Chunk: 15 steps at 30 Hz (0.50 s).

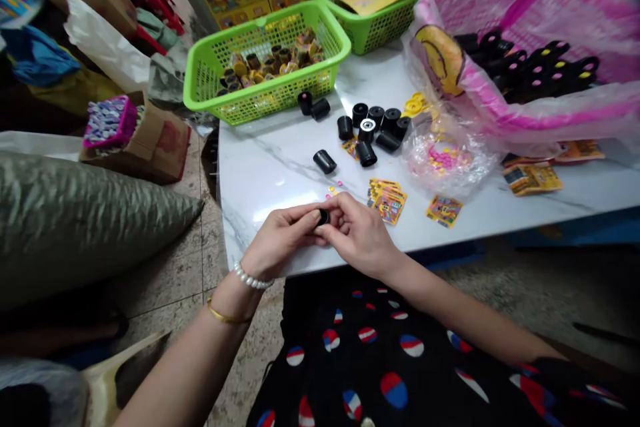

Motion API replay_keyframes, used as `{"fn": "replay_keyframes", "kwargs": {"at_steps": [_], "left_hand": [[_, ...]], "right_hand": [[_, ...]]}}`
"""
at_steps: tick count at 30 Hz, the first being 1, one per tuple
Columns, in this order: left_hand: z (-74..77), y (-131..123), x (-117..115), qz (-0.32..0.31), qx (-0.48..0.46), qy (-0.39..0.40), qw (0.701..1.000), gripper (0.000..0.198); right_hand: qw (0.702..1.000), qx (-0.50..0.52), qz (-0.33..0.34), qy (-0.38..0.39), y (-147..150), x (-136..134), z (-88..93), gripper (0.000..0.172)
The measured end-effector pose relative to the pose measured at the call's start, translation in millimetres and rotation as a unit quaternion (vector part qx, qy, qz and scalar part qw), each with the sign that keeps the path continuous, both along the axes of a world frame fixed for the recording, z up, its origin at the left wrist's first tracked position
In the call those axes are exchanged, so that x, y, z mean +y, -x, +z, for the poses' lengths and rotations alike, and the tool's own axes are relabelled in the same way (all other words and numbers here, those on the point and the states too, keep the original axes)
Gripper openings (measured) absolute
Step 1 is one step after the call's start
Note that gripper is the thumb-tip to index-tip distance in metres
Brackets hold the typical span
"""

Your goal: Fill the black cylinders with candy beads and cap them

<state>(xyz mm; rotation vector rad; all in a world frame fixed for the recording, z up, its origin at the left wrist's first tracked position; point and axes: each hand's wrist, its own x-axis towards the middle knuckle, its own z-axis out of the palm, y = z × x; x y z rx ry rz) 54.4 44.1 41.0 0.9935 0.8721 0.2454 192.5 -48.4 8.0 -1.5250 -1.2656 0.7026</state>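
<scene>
Both my left hand (pixel 281 241) and my right hand (pixel 359 233) hold a small black cylinder (pixel 323 217) over the front edge of the white marble table (pixel 270 180), and my fingers hide most of it. Beyond my hands, a loose black cylinder (pixel 325 161) lies alone, and a cluster of similar cylinders (pixel 373 130) stands further back. Small printed yellow cards (pixel 387 201) lie just right of my right hand. A clear plastic bag (pixel 445 155) of pink and yellow pieces sits beyond them.
A green plastic basket (pixel 265 63) holds small yellow-and-black items, with a second green basket (pixel 390 10) behind it. A pink-lined bag (pixel 530 47) holds black tubes. A large grey sack (pixel 85 227) lies on the tiled floor at left.
</scene>
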Motion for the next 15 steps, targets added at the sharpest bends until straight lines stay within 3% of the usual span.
{"fn": "replay_keyframes", "kwargs": {"at_steps": [5,9,12,15], "left_hand": [[-2.6,10,6,0.004,-0.054,0.046,0.997,0.048],[-3.9,13,1,0.008,-0.053,-0.01,0.999,0.061],[-4.2,15,-4,-0.008,-0.047,-0.055,0.997,0.062],[-4.4,15,-4,-0.007,-0.019,-0.104,0.994,0.054]], "right_hand": [[0.999,-0.009,0.022,-0.033,0,3,0.2,0.033],[0.996,-0.043,0.019,-0.071,8,2,2.3,0.03],[0.996,-0.049,0.038,-0.062,4,-5,14.7,0.028],[0.993,-0.095,-0.002,-0.076,-31,-12,40.7,0.029]]}}
